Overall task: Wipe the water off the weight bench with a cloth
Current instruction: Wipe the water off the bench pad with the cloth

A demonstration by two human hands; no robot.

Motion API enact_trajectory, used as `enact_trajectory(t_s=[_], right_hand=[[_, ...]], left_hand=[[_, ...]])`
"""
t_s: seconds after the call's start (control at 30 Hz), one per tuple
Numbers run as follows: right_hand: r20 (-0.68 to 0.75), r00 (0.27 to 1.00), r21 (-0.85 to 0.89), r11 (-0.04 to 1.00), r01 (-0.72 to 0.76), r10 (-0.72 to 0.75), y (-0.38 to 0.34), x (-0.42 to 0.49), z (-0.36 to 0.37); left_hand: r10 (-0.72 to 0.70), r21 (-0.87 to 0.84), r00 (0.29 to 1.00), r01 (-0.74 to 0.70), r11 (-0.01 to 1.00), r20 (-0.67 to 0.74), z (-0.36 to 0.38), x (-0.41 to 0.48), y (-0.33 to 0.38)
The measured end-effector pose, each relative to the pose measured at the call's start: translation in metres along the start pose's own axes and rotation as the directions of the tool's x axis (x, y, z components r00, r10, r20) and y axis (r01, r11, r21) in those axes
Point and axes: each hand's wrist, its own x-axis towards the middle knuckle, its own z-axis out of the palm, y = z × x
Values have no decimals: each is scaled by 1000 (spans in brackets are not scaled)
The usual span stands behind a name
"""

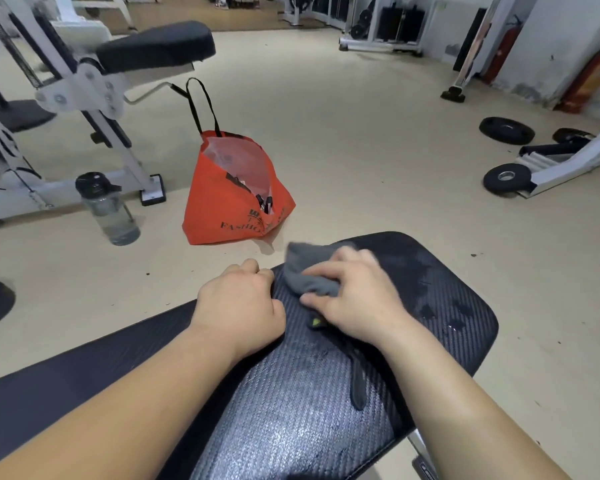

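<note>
Grey crumpled cloth, pinched in right hand, on wet bench; left hand fisted.

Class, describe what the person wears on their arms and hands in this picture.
Nothing is worn: the left hand and right hand are bare, with no gloves, rings, watch or bands visible. Both forearms are uncovered to the frame's edge, so no sleeves show.

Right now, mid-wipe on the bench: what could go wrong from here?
1. The cloth under the right hand is bunched, so it may smear rather than lift the wet patches toward the bench's far right edge.
2. Those patches sit near the edge; a sweep that way could push water onto the floor.
3. The left hand braces on the pad beside the cloth; it may slip if that spot is wet.
</note>
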Motion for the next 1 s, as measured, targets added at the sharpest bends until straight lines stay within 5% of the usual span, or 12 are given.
enact_trajectory(t_s=[0.07, 0.13, 0.23, 0.3, 0.43, 0.53, 0.63, 0.73, 0.8, 0.87, 1.0], right_hand=[[7, 1000, -7, 1000, 4, -4, 0, 3, 0], [-127, 979, -102, 979, -174, 161, 18, 9, -9], [-335, 840, -96, 871, -481, 427, 56, 9, -25], [-365, 820, -131, 848, -513, 440, 60, 5, -25], [-151, 982, -169, 975, -142, 116, 9, -7, -2], [2, 996, -67, 993, 93, -93, -3, -15, 0], [-106, 988, -123, 985, -122, 110, 33, -12, -18], [-302, 874, -126, 893, -432, 380, 72, -18, -38], [-332, 840, -140, 858, -495, 430, 74, -27, -39], [-280, 902, -195, 900, -389, 329, 56, -34, -29], [28, 997, -35, 997, 73, -72, 22, -54, -16]], left_hand=[[-7, -20, 1000, 7, 1000, 1, 1, 0, -2], [0, -50, 1000, 1, 999, 13, 0, 0, -4], [-5, -88, 1000, 6, 996, 18, 1, -2, -6], [-17, -116, 1000, 19, 993, 18, 2, -3, -6], [-40, -113, 999, 41, 993, 13, 3, -4, -3], [-48, -113, 999, 48, 992, 11, 5, -7, 0], [-41, -127, 999, 44, 991, 25, 7, -8, 0], [-57, -131, 997, 62, 989, 43, 5, -8, 2], [-73, -109, 996, 78, 991, 53, 5, -9, 8], [-83, -84, 994, 89, 993, 71, 6, -9, 14], [-95, -21, 992, 97, 995, 82, 8, -8, 17]])
